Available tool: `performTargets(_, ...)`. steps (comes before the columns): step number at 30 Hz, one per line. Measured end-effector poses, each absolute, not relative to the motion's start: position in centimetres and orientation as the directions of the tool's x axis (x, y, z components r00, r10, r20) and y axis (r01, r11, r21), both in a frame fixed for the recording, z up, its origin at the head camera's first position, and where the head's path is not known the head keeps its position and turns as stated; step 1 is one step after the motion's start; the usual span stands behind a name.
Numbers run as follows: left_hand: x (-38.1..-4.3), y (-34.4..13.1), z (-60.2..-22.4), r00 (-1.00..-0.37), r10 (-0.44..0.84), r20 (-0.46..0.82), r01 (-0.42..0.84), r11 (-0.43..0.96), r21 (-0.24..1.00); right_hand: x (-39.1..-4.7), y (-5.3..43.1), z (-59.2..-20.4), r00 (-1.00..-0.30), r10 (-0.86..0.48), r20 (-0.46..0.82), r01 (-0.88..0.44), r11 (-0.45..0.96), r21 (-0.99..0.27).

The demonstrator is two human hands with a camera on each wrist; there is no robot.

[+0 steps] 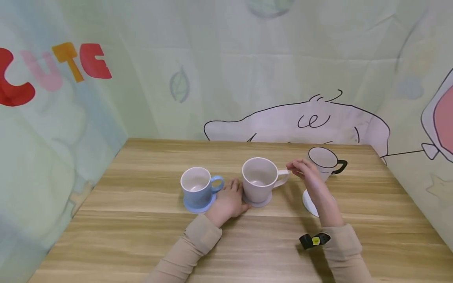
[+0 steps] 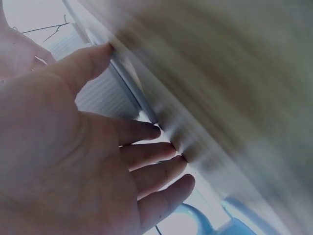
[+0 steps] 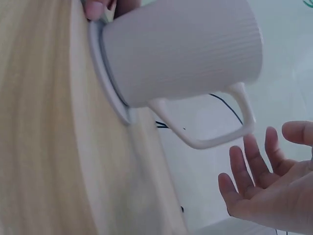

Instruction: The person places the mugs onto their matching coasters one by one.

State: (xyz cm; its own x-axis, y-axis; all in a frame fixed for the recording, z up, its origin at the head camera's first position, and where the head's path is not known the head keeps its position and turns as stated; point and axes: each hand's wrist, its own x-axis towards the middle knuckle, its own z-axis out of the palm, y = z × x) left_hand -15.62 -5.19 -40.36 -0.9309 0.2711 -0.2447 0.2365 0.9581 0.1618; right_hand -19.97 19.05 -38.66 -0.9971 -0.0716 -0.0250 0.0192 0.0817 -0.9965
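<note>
A ribbed pale mug [image 1: 257, 190] stands upright on a pale grey coaster [image 1: 260, 204] in the middle of the table. My left hand [image 1: 229, 201] rests low beside that coaster, fingers extended; in the left wrist view its thumb [image 2: 93, 61] and fingertips are at the coaster's edge. By the pale mug's handle [image 3: 195, 142] is my right hand [image 3: 274, 188], its fingers loosely bent and holding nothing. A fingertip looks very near the handle; contact is unclear. To the left, a blue mug [image 1: 197, 193] sits on a blue coaster [image 1: 198, 208].
Behind my right hand stands a white mug [image 1: 325, 169] with a black rim and black handle. A white coaster [image 1: 309, 204] is partly hidden by my right forearm. The wooden table [image 1: 141, 236] ends at a printed cloth backdrop [image 1: 226, 78].
</note>
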Motion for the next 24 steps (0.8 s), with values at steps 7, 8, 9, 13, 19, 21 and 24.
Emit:
performTargets(7, -14.8, -4.9, -40.3, -0.942, 0.275, -0.195, 0.257, 0.96, 0.112, -19.6, 20.3, -37.7, -0.998, -0.068, 0.012, -0.02, 0.117, -0.993)
performTargets(8, -14.7, -4.9, -40.3, -0.943, 0.278, -0.185, 0.263, 0.959, 0.102, -19.6, 20.5, -37.6, -0.998, -0.066, 0.022, -0.029, 0.113, -0.993)
performTargets(9, -14.5, -4.9, -40.2, -0.943, 0.282, -0.177, 0.269, 0.959, 0.094, -19.5, 20.7, -37.5, -0.997, -0.064, 0.034, -0.04, 0.095, -0.995)
performTargets(13, -14.0, -4.7, -40.0, -0.945, 0.291, -0.146, 0.284, 0.956, 0.066, -19.3, 21.4, -37.3, -0.997, -0.058, 0.056, -0.059, 0.06, -0.996)
performTargets(19, -13.2, -4.5, -39.7, -0.944, 0.305, -0.128, 0.303, 0.952, 0.04, -19.3, 21.9, -37.0, -0.997, -0.044, 0.06, -0.06, -0.012, -0.998)
performTargets(21, -12.9, -4.6, -39.6, -0.94, 0.312, -0.14, 0.311, 0.95, 0.03, -19.2, 22.0, -36.9, -0.997, -0.042, 0.068, -0.066, -0.038, -0.997)
performTargets(24, -12.5, -4.6, -39.5, -0.933, 0.322, -0.162, 0.322, 0.946, 0.026, -19.2, 22.3, -36.8, -0.996, -0.036, 0.075, -0.073, -0.056, -0.996)
